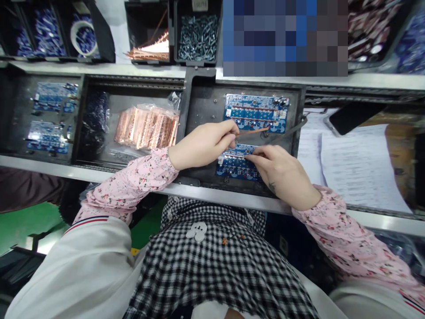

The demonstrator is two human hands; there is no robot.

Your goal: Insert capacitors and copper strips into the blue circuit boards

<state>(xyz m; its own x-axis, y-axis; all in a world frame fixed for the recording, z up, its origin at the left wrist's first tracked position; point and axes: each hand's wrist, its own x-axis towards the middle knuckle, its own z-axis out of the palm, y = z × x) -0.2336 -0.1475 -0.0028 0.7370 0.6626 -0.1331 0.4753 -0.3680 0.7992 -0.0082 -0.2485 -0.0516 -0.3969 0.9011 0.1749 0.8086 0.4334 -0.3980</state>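
Two blue circuit boards lie in a dark tray (206, 104). The far circuit board (255, 103) carries two long copper-coloured strips across it. My left hand (207, 144) is closed in a pinch over the gap between the boards, with a thin copper strip (254, 131) sticking out to the right from its fingers. Over the near circuit board (232, 170), my right hand (282, 170) pinches the right end of a thin shiny metal strip (235, 156) lying along the board. The fingers of my right hand cover part of that board.
Left of the tray lies a bagged stack of copper strips (146, 127). Further left, another tray holds two blue boards (48, 137). Behind the rail stand bins of small metal parts (198, 37) and copper strips (152, 48). Papers (358, 164) and a black phone-like object (353, 117) lie right.
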